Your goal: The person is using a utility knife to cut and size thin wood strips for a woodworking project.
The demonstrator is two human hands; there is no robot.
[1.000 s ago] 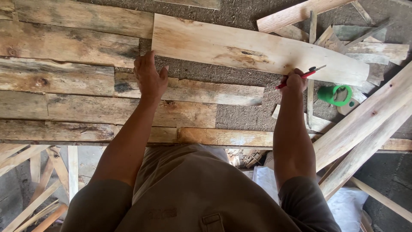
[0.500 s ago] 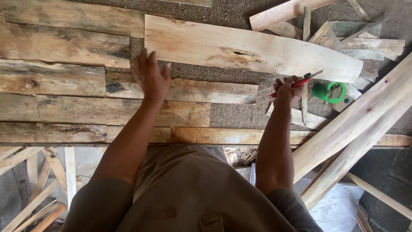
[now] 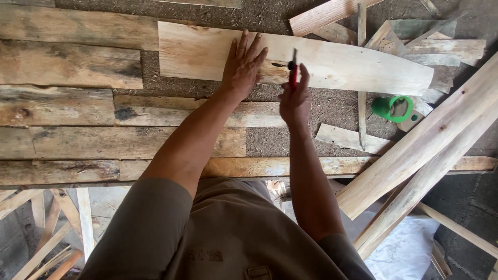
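Left hand (image 3: pixel 244 65) open, palm flat on the pale curved wooden board (image 3: pixel 207 54), whose long axis runs left-right under it. Right hand (image 3: pixel 294 99) closed around a red pencil (image 3: pixel 293 70), tip at the board's near edge just right of the left hand. Green tape roll (image 3: pixel 392 108) lies well right of the right hand.

Red pencil (image 3: pixel 293 72) mostly inside grip

Two hands (image 3: pixel 244 65), one red pencil (image 3: pixel 293 72), one green cup (image 3: pixel 392 108).
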